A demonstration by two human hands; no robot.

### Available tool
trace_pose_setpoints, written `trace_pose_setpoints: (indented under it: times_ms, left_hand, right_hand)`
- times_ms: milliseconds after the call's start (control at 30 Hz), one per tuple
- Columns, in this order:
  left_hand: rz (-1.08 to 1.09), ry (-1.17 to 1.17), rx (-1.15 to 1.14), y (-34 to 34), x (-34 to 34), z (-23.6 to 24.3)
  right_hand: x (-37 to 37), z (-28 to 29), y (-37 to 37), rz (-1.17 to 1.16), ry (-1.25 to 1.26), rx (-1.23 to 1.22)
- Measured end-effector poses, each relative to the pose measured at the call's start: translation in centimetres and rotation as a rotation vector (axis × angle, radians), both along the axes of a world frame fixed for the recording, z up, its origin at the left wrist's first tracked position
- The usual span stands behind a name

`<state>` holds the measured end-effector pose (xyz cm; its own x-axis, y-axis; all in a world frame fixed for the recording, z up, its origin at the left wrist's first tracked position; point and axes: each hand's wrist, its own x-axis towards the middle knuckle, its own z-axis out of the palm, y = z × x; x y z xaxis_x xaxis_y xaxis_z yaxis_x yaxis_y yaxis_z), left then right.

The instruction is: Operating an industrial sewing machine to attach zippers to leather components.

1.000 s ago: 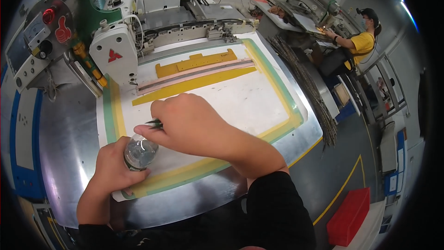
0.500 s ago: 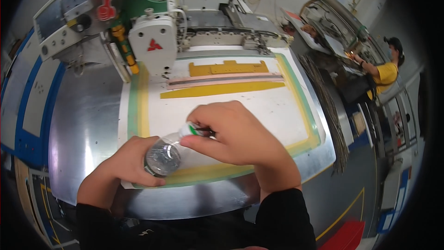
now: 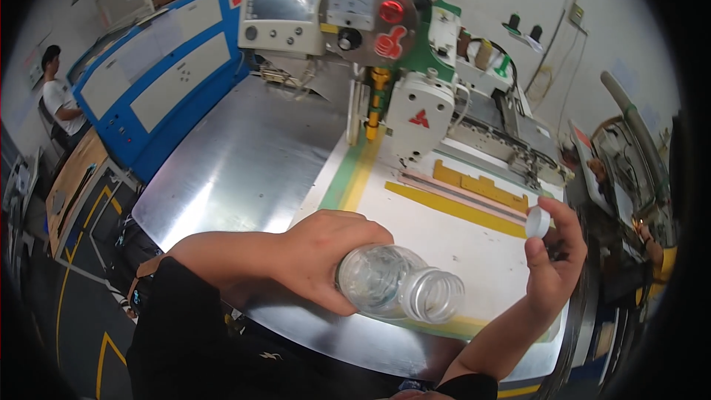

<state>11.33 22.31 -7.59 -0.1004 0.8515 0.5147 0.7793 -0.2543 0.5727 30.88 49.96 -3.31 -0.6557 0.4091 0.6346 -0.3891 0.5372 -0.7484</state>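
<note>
In the middle foreground, my left hand (image 3: pixel 311 255) grips a clear plastic bottle (image 3: pixel 370 281), which leans to the right with its open threaded neck (image 3: pixel 437 289) toward the camera. To the right, raised apart from the bottle, my right hand (image 3: pixel 548 267) pinches a white cap (image 3: pixel 538 221) between thumb and finger. Beyond the hands lie yellow strip pieces (image 3: pixel 455 207) and a pink strip with a grey band (image 3: pixel 466 198) on a white taped board (image 3: pixel 437 244), under the sewing machine head (image 3: pixel 418 107).
The steel table (image 3: pixel 215 159) carries the machine, whose control screen (image 3: pixel 283 0) stands at the back. A blue-and-white machine (image 3: pixel 159 81) is at left, with a seated person (image 3: pixel 63 96) beside it. At the right edge, a person in yellow (image 3: pixel 659 267) is at another machine (image 3: pixel 615 178).
My right hand has moved rightward off the bottle with the cap, baring the bottle's neck. My left hand has shifted right with the bottle. The view has swung left, showing the blue machine and seated person.
</note>
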Motion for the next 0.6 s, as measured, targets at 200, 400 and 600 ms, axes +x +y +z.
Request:
trace_pose_setpoints:
  times_ms: [200, 400, 600]
  left_hand:
    - [0.075, 0.312, 0.240, -1.7, 0.3, 4.0]
    - [0.149, 0.596, 0.425, -3.2, -0.3, 6.6]
    - [0.205, 0.779, 0.517, -4.4, -0.8, 9.4]
  right_hand:
    - [-0.1, -0.6, 0.7, -0.047, -0.056, -0.023]
    - [-0.1, -0.6, 0.7, -0.043, -0.053, -0.044]
    - [-0.2, -1.1, 1.3, -0.023, -0.063, -0.033]
